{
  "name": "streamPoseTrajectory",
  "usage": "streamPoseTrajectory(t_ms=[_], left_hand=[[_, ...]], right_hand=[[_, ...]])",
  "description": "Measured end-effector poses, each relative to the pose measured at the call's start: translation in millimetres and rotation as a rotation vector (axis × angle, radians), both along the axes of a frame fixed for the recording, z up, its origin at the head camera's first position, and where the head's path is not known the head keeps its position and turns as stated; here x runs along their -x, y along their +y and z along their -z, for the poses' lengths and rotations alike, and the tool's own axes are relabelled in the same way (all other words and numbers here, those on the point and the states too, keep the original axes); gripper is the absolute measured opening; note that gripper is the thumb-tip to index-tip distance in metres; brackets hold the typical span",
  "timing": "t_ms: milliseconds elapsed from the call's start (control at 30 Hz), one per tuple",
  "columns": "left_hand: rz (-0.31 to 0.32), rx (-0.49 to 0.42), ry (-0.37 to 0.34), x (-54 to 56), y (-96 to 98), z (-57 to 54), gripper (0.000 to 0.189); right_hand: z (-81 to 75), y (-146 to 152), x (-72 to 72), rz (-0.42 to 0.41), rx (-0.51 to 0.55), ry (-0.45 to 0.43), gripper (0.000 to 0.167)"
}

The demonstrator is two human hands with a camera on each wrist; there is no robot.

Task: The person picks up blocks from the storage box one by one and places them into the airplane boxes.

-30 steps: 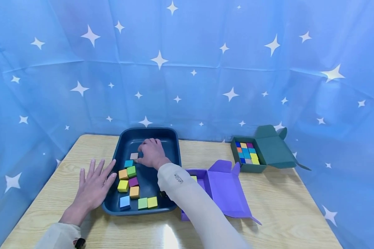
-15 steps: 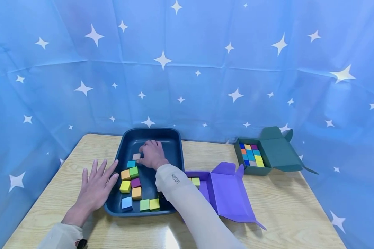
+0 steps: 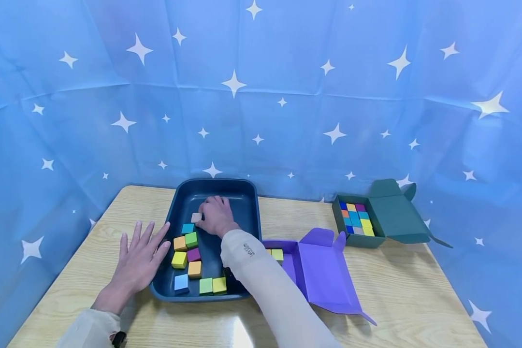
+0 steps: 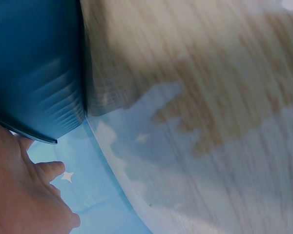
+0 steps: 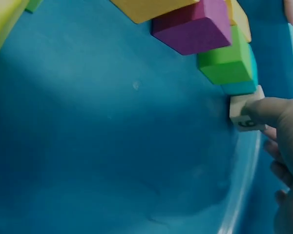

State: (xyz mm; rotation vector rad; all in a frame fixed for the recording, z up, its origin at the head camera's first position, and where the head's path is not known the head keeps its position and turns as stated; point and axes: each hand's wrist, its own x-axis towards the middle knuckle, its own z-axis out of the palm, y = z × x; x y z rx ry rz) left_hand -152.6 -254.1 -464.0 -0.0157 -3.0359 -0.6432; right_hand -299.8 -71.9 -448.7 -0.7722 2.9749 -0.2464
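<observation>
My right hand [image 3: 217, 216] reaches into the dark blue tray [image 3: 213, 249] and pinches a pale block [image 5: 239, 108]. In the right wrist view, the thumb presses on the face that bears a dark number, and other fingers lie behind it. A teal block [image 3: 188, 228] and a green block [image 3: 191, 239] sit close by. Purple, orange, yellow, light green and light blue blocks lie nearer the tray's front. At the tray's left side, my left hand [image 3: 140, 258] lies with its fingers spread and holds nothing; its fingertips are by the rim [image 4: 27, 134].
An open purple box [image 3: 289, 246] stands right of the tray, partly hidden by my right sleeve, with a few blocks in it. Farther back on the right, an open dark green box [image 3: 361, 240] holds several coloured blocks. A starry blue curtain [image 3: 287, 121] hangs behind the wooden table [image 3: 400, 299].
The head view has turned slightly left, so the scene appears shifted to the right. Both hands keep nearly the same place, and the right fingers stay at the pale block.
</observation>
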Motion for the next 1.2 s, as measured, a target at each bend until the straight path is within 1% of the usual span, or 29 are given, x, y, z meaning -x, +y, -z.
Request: streamPoseTrajectory(t_ms=[133, 300, 400, 533, 867, 1067, 1200], left_hand=[[0.006, -0.003, -0.005, 0.5, 2.0, -0.3, 0.06], [0.007, -0.007, -0.003, 1.2, 2.8, 0.3, 0.061], [0.007, -0.013, -0.008, 1.2, 2.2, 1.0, 0.061], [0.006, -0.022, -0.016, -0.3, 1.1, 1.7, 0.061], [0.01, -0.026, 0.0, -2.8, 0.1, 1.9, 0.06], [0.011, -0.03, -0.001, -3.4, 0.2, 0.8, 0.06], [0.015, -0.033, 0.002, -3.3, 1.2, 0.1, 0.06]], right_hand=[[-13.4, 12.2, 3.3, -0.018, 0.024, 0.033, 0.037], [-36.0, 35.3, 5.8, -0.053, 0.014, 0.068, 0.034], [-48.1, 51.5, 4.9, -0.073, 0.01, 0.077, 0.031], [-60.4, 73.3, 1.6, -0.097, 0.007, 0.078, 0.027], [-78.1, 120.2, -3.3, -0.111, 0.024, 0.08, 0.022], [-88.8, 147.1, -11.9, -0.131, 0.113, 0.046, 0.021], [-92.6, 165.5, -20.1, -0.125, 0.178, 0.02, 0.019]])
